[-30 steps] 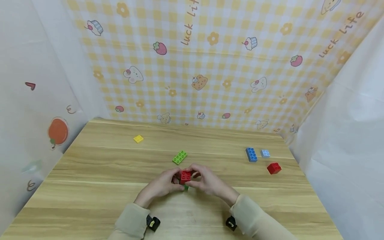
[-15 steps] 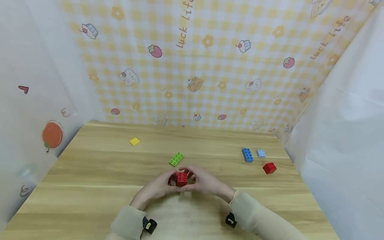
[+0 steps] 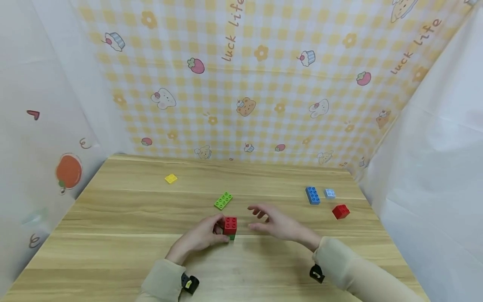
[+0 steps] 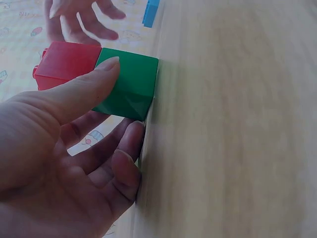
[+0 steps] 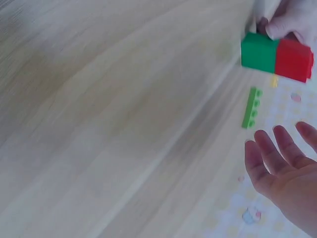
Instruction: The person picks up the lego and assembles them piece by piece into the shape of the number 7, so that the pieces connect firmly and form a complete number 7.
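Observation:
A red building brick (image 3: 230, 225) with studs on top sits stacked on a dark green brick (image 3: 232, 237) near the middle of the table. My left hand (image 3: 203, 235) grips this stack from the left; in the left wrist view its thumb lies across the seam between the green brick (image 4: 130, 82) and the red brick (image 4: 69, 62). To the right of the stack, apart from it, my right hand (image 3: 275, 224) is held with fingers loosely bent and nothing in them. The right wrist view shows those fingers (image 5: 285, 153) spread, holding nothing.
A light green flat brick (image 3: 223, 201) lies just behind the stack. Farther back left is a yellow flat piece (image 3: 171, 178). At the right lie a blue brick (image 3: 312, 195), a light blue brick (image 3: 330, 193) and another red brick (image 3: 341, 212). A checked cloth (image 3: 264, 84) hangs behind the table.
My right hand has let go of the stack and moved away to the right, its fingers parting. My left hand stays on the bricks, and the green brick shows again beneath the red one.

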Action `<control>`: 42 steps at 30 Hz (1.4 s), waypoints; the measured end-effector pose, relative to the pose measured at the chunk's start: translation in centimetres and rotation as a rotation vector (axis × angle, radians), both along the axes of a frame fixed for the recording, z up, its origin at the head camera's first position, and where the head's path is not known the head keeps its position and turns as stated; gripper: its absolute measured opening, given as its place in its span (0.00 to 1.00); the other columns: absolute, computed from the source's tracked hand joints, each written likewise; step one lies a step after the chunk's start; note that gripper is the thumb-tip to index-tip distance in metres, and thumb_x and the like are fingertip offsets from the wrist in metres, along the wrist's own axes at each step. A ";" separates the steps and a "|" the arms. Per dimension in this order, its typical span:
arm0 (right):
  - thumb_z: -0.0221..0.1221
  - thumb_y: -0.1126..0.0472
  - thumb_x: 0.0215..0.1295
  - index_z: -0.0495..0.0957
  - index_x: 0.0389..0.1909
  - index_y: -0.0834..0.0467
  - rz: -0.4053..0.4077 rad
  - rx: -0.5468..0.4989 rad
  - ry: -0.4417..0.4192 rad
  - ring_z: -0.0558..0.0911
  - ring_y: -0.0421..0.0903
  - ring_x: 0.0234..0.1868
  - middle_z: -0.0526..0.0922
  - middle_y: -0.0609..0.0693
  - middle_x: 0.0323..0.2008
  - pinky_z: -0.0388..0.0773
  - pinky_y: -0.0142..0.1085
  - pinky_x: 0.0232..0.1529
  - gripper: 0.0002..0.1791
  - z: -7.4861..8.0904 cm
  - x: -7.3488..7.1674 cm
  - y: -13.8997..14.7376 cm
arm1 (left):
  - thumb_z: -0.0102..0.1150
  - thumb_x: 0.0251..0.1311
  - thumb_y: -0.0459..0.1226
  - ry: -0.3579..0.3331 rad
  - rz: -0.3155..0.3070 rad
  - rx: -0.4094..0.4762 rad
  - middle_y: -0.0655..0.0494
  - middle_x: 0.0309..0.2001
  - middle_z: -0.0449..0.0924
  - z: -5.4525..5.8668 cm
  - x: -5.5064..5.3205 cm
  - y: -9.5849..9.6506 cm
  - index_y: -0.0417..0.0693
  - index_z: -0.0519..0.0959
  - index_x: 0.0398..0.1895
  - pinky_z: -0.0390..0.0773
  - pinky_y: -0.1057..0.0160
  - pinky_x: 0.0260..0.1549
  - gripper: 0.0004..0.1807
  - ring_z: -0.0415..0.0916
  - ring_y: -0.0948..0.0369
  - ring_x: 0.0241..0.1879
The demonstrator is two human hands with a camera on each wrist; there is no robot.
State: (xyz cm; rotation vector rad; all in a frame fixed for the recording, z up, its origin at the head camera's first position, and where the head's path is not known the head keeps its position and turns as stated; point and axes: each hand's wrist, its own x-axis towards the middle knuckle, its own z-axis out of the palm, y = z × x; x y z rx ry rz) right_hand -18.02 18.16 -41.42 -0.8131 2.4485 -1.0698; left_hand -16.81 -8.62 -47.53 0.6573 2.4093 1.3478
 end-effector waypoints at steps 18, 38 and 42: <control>0.56 0.48 0.72 0.78 0.55 0.54 -0.194 -0.008 0.106 0.77 0.46 0.49 0.80 0.51 0.51 0.76 0.43 0.45 0.18 1.3 -0.1 6.9 | 0.71 0.54 0.34 -0.003 0.003 0.009 0.56 0.35 0.75 0.3 0.1 0.1 0.44 0.74 0.45 0.72 0.64 0.32 0.18 0.71 0.60 0.34; 0.55 0.50 0.73 0.71 0.62 0.62 -0.550 -0.026 0.149 0.77 0.40 0.50 0.77 0.61 0.55 0.75 0.30 0.44 0.25 2.2 -1.7 17.8 | 0.72 0.54 0.34 -0.024 0.008 0.003 0.56 0.34 0.74 0.2 0.2 0.2 0.44 0.74 0.45 0.71 0.64 0.32 0.19 0.70 0.60 0.34; 0.56 0.52 0.72 0.73 0.60 0.64 -0.628 -0.040 0.214 0.76 0.30 0.45 0.79 0.61 0.52 0.74 0.25 0.41 0.24 2.0 -1.8 19.7 | 0.72 0.54 0.34 -0.026 0.011 0.003 0.56 0.34 0.74 0.3 0.1 0.2 0.44 0.74 0.46 0.71 0.64 0.31 0.19 0.70 0.60 0.35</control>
